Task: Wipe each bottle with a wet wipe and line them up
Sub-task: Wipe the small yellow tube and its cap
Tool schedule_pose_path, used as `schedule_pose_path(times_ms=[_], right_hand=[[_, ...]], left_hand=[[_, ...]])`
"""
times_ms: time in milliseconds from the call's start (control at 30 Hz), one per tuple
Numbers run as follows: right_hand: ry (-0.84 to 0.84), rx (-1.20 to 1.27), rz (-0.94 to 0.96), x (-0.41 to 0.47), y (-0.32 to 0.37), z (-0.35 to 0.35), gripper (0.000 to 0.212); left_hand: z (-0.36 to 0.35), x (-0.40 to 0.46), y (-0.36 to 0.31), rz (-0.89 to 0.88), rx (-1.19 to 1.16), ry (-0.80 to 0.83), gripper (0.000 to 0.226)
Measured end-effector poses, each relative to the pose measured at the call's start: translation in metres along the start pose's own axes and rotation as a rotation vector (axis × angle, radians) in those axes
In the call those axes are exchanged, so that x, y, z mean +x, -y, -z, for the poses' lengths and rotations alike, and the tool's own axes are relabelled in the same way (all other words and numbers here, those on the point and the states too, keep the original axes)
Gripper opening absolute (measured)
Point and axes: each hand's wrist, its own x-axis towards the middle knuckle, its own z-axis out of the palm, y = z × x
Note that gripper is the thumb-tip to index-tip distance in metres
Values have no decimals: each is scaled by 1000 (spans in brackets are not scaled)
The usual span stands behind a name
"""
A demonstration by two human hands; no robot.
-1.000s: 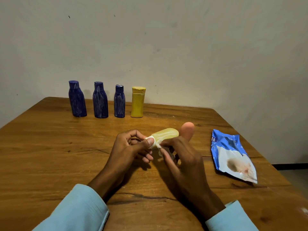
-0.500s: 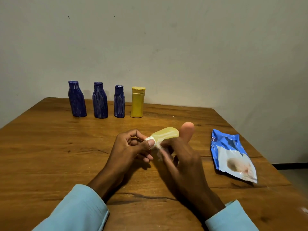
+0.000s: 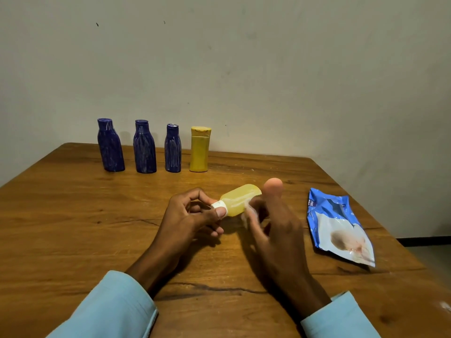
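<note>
1. I judge the wiping step is in hand: a small pale yellow bottle is held lying on its side, just above the bench, between my two hands.
2. My left hand pinches the bottle's white cap between thumb and forefinger, the other fingers loosely curled beneath.
3. My right hand is against the bottle's far end, thumb up; something whitish shows at its blurred fingers, probably the wet wipe, though I cannot tell how firmly that hand closes on it.
4. At the back of the bench four bottles already stand upright in a row, each apart from the next: three blue bottles on the left and a yellow bottle on the right.
5. A blue wipes packet lies flat on the bench, well to the right of my hands.
6. The next move, as I see it, calls for turning the bottle by its cap so the wipe covers the whole body, then standing it just right of the yellow bottle.
7. The risk is the cap pinch slipping, as the wet plastic may be slick.
</note>
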Motion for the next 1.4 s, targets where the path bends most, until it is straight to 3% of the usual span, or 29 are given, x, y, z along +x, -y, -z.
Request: schedule_pose_path(times_ms=[133, 300, 367, 500, 700, 767, 967, 1200, 1400], right_hand=[[83, 48, 111, -6, 8, -4, 17], [-204, -68, -157, 7, -14, 6, 19], [-258, -89, -181, 8, -18, 8, 19], [-161, -39, -97, 4, -7, 6, 18], [103, 79, 119, -8, 13, -2, 12], [80, 42, 104, -7, 10, -4, 14], [-260, -97, -187, 6, -11, 10, 16], [106, 55, 128, -6, 9, -5, 13], [-54, -48, 13, -1, -1, -1, 14]], left_hand=[[-1, 0, 0, 0, -12, 8, 30], [1, 2, 0, -12, 12, 4, 29], [1, 1, -1, -17, 20, 7, 31], [1, 0, -2, -19, 26, 7, 35], [0, 0, 0, -18, 38, 0, 20], [-1, 0, 0, -18, 46, 4, 21], [1, 1, 0, -29, 45, -2, 19], [0, 0, 0, -27, 41, 5, 19], [-1, 0, -1, -45, 84, 8, 17]])
